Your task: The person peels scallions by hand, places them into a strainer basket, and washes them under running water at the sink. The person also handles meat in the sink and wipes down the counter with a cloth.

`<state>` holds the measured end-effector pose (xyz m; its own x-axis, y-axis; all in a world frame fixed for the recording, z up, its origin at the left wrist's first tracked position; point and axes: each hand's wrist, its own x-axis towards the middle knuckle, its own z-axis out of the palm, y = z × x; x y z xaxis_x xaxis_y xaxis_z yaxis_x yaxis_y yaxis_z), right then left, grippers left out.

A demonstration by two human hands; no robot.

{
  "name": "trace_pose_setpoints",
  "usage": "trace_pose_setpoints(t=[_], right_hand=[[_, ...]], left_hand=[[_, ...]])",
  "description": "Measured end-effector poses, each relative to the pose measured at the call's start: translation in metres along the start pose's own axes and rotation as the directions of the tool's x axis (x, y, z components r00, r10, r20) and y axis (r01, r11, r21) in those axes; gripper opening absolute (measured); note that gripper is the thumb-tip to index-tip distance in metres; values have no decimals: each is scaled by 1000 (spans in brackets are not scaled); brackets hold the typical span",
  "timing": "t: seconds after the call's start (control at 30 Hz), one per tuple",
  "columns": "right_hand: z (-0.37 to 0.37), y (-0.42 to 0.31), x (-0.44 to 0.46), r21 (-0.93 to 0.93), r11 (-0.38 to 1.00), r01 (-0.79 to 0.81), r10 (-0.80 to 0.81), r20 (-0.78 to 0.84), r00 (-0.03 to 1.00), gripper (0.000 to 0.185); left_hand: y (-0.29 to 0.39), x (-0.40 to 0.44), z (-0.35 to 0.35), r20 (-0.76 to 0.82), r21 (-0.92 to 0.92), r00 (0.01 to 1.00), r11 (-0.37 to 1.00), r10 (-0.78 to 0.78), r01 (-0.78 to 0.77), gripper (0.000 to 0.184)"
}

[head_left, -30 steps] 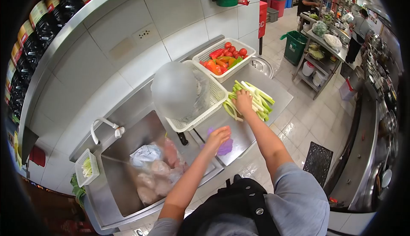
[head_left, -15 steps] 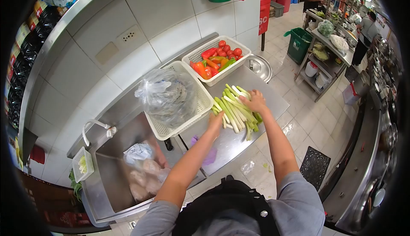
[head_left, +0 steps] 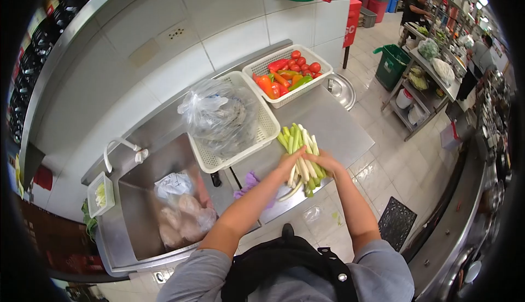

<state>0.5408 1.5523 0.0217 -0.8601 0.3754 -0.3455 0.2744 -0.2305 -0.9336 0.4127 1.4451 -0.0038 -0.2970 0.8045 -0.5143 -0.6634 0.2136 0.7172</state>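
Note:
A bundle of green and white stalks (head_left: 298, 138) lies on the steel counter (head_left: 342, 132). My left hand (head_left: 290, 161) is wrapped round its left side, and my right hand (head_left: 324, 162) closes on it from the right, the two hands nearly touching over the stalks. Just left of the bundle is a white basket (head_left: 262, 140) holding a knotted clear plastic bag (head_left: 221, 116). Behind, a second white basket (head_left: 284, 100) contains red tomatoes and red, orange and green peppers. A purple cloth or bag (head_left: 249, 184) lies near my left forearm.
The sink (head_left: 139, 203) at left holds bagged pale items (head_left: 180, 220), beside a white faucet (head_left: 123, 146) and a small white tray (head_left: 101, 195). A round metal lid (head_left: 342, 91) is beyond the counter's far edge. Two people work at the back right, near a green bin (head_left: 391, 67).
The spread stalks have been drawn together into a narrower bundle. Both hands have moved inward and closed on it. The camera view has shifted slightly.

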Motion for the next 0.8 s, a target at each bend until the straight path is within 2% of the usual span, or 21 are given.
trace_pose_setpoints(t=[0.03, 0.07, 0.17, 0.23, 0.27, 0.3, 0.33, 0.37, 0.4, 0.43, 0.47, 0.53, 0.6, 0.63, 0.7, 0.73, 0.8], right_hand=[[12, -3, -11, 113, 993, -15, 20, -36, 999, 70], [18, -1, -17, 100, 995, -27, 28, -18, 999, 70], [32, 8, -28, 238, 971, 8, 22, -124, 992, 68], [39, 20, -42, 314, 949, -25, 73, -141, 987, 65], [48, 23, -54, 376, 926, 38, 29, -171, 985, 62], [57, 23, -69, 437, 895, 94, -10, -189, 982, 59], [61, 27, -83, 464, 879, 110, -10, -213, 977, 58], [70, 27, -96, 490, 863, 122, -5, -233, 972, 57], [86, 22, -109, 474, 867, 156, -29, -264, 964, 56], [104, 13, -122, 458, 867, 196, -58, -298, 953, 56], [125, 2, -137, 409, 896, 175, -58, -284, 957, 59], [176, -17, -158, 370, 918, 141, -30, -288, 957, 61], [214, -9, -159, 336, 935, 109, -43, -199, 979, 61], [239, -2, -162, 311, 945, 99, -55, -147, 988, 62], [303, 5, -165, 282, 957, 69, -70, -9, 998, 63], [332, 13, -162, 256, 966, 46, -64, 62, 996, 64], [405, 15, -173, 207, 978, 12, -46, 163, 986, 68]], left_hand=[[-1, -8, 1, -18, 46, 999, 998, 31, -30, 52], [-5, -12, 0, -31, 27, 999, 999, 37, -37, 52], [-14, -21, 3, -2, 125, 992, 984, 129, -128, 46], [-10, -39, 12, -28, 275, 989, 952, 144, -131, 45], [-7, -50, 15, -4, 323, 991, 938, 136, -127, 44], [-13, -57, 20, 69, 170, 978, 963, 198, -207, 43], [-23, -50, 18, 78, 266, 972, 935, 222, -235, 42], [-12, -76, 25, 113, 321, 969, 915, 221, -246, 46], [16, -122, 34, 78, 451, 979, 869, 188, -203, 55], [-6, -111, 28, 17, 503, 960, 827, 280, -251, 62], [2, -139, 21, 32, 525, 964, 817, 263, -240, 64], [-5, -169, -4, -23, 515, 938, 808, 347, -286, 64], [6, -233, -31, -93, 495, 942, 836, 324, -239, 58], [8, -274, -52, -3, 303, 907, 865, 420, -400, 50], [7, -340, -96, -171, 345, 866, 852, 469, -394, 44], [9, -378, -119, -261, 398, 889, 881, 377, -256, 45], [-22, -417, -174, -380, 261, 805, 888, 455, -379, 50]])
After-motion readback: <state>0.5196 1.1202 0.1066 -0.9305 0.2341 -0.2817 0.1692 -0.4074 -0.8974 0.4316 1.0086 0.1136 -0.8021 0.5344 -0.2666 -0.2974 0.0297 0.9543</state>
